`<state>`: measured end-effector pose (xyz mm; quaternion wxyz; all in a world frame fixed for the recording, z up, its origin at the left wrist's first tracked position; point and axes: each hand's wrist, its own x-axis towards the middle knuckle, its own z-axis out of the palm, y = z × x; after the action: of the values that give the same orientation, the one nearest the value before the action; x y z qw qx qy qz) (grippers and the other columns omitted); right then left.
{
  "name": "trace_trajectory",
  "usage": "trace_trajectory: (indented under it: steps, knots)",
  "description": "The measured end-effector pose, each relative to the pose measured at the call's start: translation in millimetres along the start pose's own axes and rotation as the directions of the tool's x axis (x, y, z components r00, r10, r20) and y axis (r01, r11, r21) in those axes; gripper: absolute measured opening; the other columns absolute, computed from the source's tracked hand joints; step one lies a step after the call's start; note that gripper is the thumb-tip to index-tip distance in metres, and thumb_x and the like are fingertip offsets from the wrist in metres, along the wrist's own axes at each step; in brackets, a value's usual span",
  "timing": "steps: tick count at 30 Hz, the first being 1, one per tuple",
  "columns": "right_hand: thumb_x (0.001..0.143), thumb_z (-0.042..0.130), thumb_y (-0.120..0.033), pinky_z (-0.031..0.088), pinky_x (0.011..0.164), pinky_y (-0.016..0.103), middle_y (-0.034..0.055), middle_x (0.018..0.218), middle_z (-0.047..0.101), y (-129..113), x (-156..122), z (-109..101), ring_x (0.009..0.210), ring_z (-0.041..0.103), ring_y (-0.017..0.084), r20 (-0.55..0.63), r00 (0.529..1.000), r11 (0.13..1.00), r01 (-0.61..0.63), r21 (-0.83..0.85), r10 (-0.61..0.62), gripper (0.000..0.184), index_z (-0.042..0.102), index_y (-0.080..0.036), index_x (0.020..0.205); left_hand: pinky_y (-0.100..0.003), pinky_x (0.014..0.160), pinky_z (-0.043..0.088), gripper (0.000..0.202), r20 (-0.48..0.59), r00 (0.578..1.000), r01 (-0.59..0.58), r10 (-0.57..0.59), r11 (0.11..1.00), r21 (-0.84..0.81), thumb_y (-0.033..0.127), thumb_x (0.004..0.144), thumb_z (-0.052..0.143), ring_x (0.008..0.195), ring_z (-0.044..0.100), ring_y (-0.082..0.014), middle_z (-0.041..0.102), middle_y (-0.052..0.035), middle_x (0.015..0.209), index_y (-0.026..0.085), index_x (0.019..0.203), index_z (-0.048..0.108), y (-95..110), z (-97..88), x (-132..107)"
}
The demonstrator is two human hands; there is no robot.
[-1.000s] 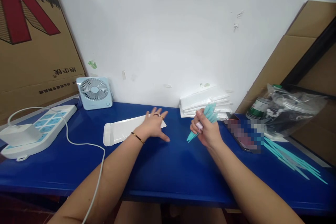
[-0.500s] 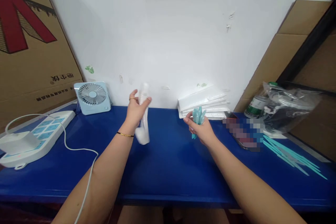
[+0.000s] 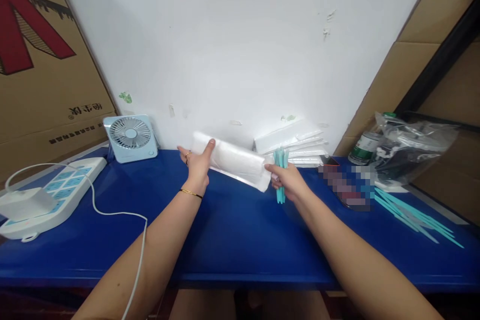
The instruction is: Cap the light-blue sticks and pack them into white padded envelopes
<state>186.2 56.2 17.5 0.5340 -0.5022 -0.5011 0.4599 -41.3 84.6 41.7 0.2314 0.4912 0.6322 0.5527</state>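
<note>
My left hand [image 3: 197, 162] grips the left end of a flat, folded white plastic packet [image 3: 236, 162], thumb on top. The packet slants down to the right above the blue table, and its left end is slightly blurred. In my closed right hand [image 3: 287, 180] stands a bundle of teal strips [image 3: 280, 172], roughly upright. The right thumb and fingers meet the packet's right end; whether they pinch it I cannot tell. Behind the right hand lies a fanned stack of similar white packets [image 3: 290, 137] against the wall.
A light blue fan [image 3: 131, 137] and a white power strip [image 3: 80, 175] stand left on the blue table [image 3: 240, 245]. The strip's cable crosses my left forearm. On the right are a phone-like object [image 3: 345, 187], loose teal strips [image 3: 416, 215], a bottle [image 3: 365, 147] and a clear bag [image 3: 412, 150].
The white packet has swung from upright to slanting lengthwise, its right end now at my right hand. My left hand has moved slightly right. The teal bundle stays in my right hand.
</note>
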Motion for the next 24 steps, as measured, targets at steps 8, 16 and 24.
trace_trajectory:
  steps: [8, 16, 24]
  knots:
    - [0.063, 0.071, -0.023, 0.021, 0.032, 0.018, -0.009, 0.036, 0.036, 2, 18, -36, 0.031, 0.023, 0.003, 0.27, 0.919, 0.952, -0.305, 0.027, 0.287, 0.032, 0.04, -0.019, 0.056, -0.057, 0.106, -0.014, 0.125, 0.76, 0.466, -0.878, 0.453, 0.341, 0.335, 0.068, 0.042, 0.072, 0.138, -0.006, -0.0399, 0.01, -0.0102, 0.154, 0.023, 0.146, 0.018, 9, 2.3, -25]
    - [0.061, 0.075, -0.025, 0.02, 0.03, 0.019, -0.0076, 0.038, 0.038, 0, 12, -34, 0.032, 0.029, 0.005, 0.267, 0.929, 0.963, -0.219, -0.156, 0.254, 0.033, 0.043, -0.019, 0.058, -0.057, 0.108, 0.002, 0.117, 0.861, 0.395, -0.885, 0.321, 0.385, 0.262, 0.056, 0.052, 0.07, 0.131, 0.029, -0.0353, 0.043, -0.0126, 0.138, 0.023, 0.146, 0.008, 0, 11.2, -39]
    - [0.07, 0.069, -0.023, 0.038, 0.038, 0.017, -0.011, 0.04, 0.036, -19, 16, -36, 0.034, 0.032, 0.003, -0.158, 0.982, 0.782, 0.176, 0.598, -0.1, 0.016, 0.053, -0.018, 0.068, -0.036, 0.079, 0.045, 0.064, 0.744, 0.588, -0.767, 0.315, 0.508, 0.391, 0.025, 0.06, 0.062, 0.098, 0.058, -0.0276, 0.061, -0.0071, 0.106, 0.025, 0.122, 0.044, 2, 19.2, -38]
